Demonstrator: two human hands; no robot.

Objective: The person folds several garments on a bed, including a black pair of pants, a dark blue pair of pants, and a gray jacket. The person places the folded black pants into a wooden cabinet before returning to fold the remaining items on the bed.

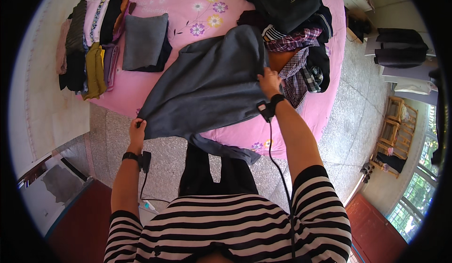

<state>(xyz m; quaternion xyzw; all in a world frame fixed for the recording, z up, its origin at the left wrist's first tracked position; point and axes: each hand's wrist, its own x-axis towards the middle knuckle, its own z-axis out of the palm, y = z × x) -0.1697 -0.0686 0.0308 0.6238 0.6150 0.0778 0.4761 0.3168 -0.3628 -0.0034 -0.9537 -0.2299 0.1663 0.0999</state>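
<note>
A dark grey long-sleeved garment (208,89) is spread slantwise over the near edge of a bed with a pink floral sheet (233,135). My left hand (136,130) pinches its lower left corner, beyond the bed's edge and above the floor. On the other side, my right hand (270,81) grips the garment's right side, close to a heap of clothes. One sleeve (229,151) trails off the bed near my legs. Left of the garment lies a folded grey garment (145,42) on top of a darker folded one.
Several folded clothes (93,44) stand in rows at the bed's left side. A loose heap of dark and checked clothes (293,33) covers the right side. Black cables (279,164) run from both wrist devices. Wooden chairs (393,128) stand at far right.
</note>
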